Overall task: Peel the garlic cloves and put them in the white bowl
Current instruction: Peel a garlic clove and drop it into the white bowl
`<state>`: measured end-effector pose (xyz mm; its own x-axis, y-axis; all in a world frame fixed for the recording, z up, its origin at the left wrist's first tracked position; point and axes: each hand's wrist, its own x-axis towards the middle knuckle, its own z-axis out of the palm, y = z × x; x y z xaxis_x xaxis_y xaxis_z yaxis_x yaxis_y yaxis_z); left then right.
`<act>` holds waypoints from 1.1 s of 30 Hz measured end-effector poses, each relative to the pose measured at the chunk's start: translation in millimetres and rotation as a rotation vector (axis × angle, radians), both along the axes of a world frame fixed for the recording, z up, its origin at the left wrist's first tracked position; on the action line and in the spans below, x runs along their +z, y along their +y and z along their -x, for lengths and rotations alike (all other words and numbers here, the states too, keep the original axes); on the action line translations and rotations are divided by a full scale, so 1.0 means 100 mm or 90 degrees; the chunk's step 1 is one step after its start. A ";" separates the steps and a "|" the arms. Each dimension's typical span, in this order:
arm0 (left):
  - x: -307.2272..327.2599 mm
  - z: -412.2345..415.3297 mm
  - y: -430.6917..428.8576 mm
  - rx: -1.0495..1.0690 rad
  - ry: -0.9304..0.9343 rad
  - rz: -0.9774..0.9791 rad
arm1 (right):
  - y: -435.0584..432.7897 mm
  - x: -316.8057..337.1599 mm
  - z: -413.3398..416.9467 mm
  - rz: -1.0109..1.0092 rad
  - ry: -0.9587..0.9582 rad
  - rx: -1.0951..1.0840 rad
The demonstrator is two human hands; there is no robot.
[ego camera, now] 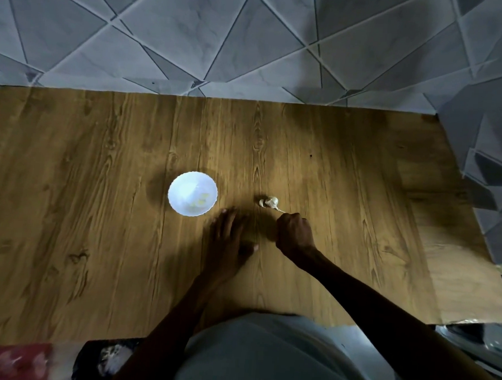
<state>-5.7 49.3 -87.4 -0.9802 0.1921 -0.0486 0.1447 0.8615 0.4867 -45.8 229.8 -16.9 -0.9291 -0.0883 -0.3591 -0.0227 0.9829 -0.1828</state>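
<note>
- Head view looks down on a wooden table [95,209] that stands against a grey tiled wall [194,33].
- The garlic [269,202], a small pale cluster with its skin on, lies on the table right of centre, and a thin stem runs from it towards the person.
- The right hand [295,236] sits just on the near side of the garlic, back upward, fingers curled into a tight fist.
- The tip of the stem reaches the knuckles of that fist. I cannot tell whether the fingers pinch the stem or only lie against it, since the fingertips are hidden under the hand.
- The bulb itself lies outside the fist, just beyond it and slightly to the left.
- The left hand [229,238] is spread palm down over the table with straight fingers and holds nothing. It is blurred.
- That hand lies between the white bowl [182,185] and the right hand, apart from the garlic and near the bowl's closer rim.
- The white bowl stands upright left of the garlic, clearly apart from it, with a few pale yellowish pieces [199,205] inside near its right wall.
- A light grey garment [263,358] fills the bottom centre, and a red and dark patterned cloth [27,361] shows at the bottom left.
</note>
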 end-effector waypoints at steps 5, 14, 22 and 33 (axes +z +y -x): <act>0.02 0.01 0.02 0.008 -0.016 -0.032 | -0.01 0.06 0.03 0.015 -0.018 -0.038; 0.22 0.02 0.03 0.062 -0.018 -0.147 | 0.11 0.18 0.11 0.214 -0.080 -0.128; 0.91 0.02 0.13 0.212 -0.377 -0.663 | 0.03 0.46 -0.23 0.513 0.058 -0.068; 0.97 -0.03 0.09 0.171 -0.197 -0.586 | 0.05 0.45 -0.21 0.619 -0.013 -0.182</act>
